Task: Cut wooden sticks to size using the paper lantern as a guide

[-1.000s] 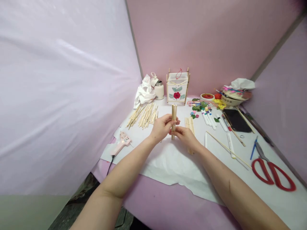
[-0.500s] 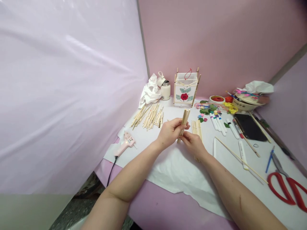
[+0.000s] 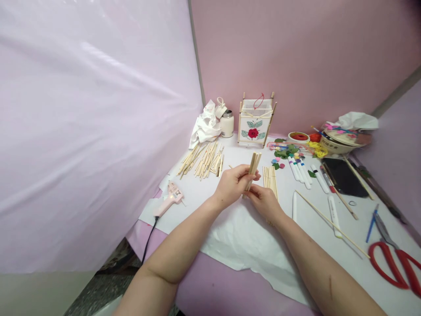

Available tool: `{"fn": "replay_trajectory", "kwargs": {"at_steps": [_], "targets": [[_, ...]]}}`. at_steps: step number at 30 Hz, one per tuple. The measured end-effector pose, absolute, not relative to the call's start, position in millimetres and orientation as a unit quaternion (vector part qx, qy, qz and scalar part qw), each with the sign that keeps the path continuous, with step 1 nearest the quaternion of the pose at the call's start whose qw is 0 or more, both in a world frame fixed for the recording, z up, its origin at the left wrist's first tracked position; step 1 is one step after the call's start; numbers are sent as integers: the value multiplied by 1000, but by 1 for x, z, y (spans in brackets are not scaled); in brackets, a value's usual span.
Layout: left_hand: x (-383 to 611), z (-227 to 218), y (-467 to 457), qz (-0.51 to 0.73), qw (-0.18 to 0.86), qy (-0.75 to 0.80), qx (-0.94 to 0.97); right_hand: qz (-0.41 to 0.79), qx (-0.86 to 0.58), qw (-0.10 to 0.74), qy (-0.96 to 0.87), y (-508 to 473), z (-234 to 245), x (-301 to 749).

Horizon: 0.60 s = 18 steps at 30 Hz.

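Note:
A small bundle of thin bamboo sticks [image 3: 254,163] stands nearly upright over the middle of the table. My left hand [image 3: 235,182] is closed around it, with the stick tops showing above the fingers. Lower down, my right hand [image 3: 261,197] pinches the bundle near its bottom end. More sticks lie side by side in a row [image 3: 270,177] just right of the hands, partly hidden by my right hand. Behind them stands a lantern [image 3: 253,129] with a stick frame, white panels, a red rose and a red loop on top.
Loose sticks [image 3: 208,160] are piled at left, near a pink glue gun [image 3: 172,196]. A white jar [image 3: 227,125] stands behind. Markers [image 3: 299,171], a black phone [image 3: 344,176], red-handled scissors [image 3: 388,263], a long stick [image 3: 332,224] and a bowl [image 3: 335,145] occupy the right side.
The view has shifted slightly. Both hands keep their hold on the bundle, and my right hand has moved a little at its lower end.

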<state>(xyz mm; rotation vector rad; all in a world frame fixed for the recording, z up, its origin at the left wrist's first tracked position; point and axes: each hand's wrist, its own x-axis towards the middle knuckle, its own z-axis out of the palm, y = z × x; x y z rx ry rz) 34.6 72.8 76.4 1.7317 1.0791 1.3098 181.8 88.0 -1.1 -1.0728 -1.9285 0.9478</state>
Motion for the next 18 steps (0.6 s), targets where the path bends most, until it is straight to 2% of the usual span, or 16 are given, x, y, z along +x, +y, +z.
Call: {"fn": "replay_trajectory", "kwargs": {"at_steps": [9, 11, 13, 18], "targets": [[7, 71, 85, 469, 363, 408, 694, 392, -405, 363, -742, 88, -3, 180], [-20, 67, 101, 405, 290, 485, 719, 397, -405, 363, -739, 88, -3, 180], [-50, 61, 120, 248, 153, 597, 748, 398, -407, 363, -738, 88, -4, 180], [-102, 43, 158, 101, 82, 611, 781, 413, -405, 365, -729, 89, -4, 179]]}}
